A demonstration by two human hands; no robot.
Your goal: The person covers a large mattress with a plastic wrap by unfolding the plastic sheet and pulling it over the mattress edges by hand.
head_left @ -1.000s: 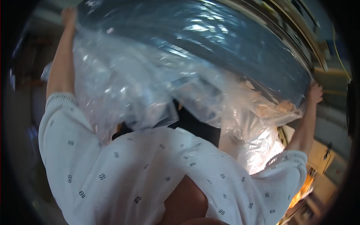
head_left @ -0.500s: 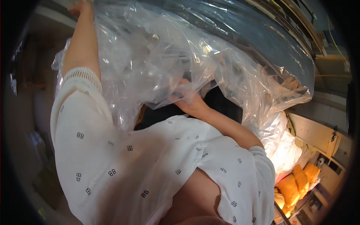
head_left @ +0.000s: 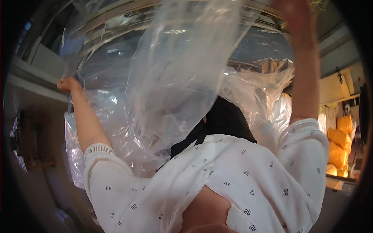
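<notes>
Clear plastic sheeting (head_left: 171,85) fills the middle of the head view, crumpled over my front. A loose layer of it rises in a tall sweep toward the upper edge. My left hand (head_left: 68,84) is out at the far left with its fingers closed, and a gathered strip of the clear film runs down to it. My right hand (head_left: 293,15) is raised at the upper right, close to the lifted film. Motion blurs its fingers, so its grip cannot be made out.
Behind the film lies a surface (head_left: 264,44) covered in shiny clear plastic, with long wooden strips (head_left: 120,19) beyond it. A pale ledge (head_left: 39,87) runs along the left. Orange bundles (head_left: 338,143) are stacked at the right beside a light wooden panel (head_left: 338,87).
My right hand has swung from the crumpled film near my waist up to the upper right. A layer of film has risen in the middle. My left hand appears lower in the view.
</notes>
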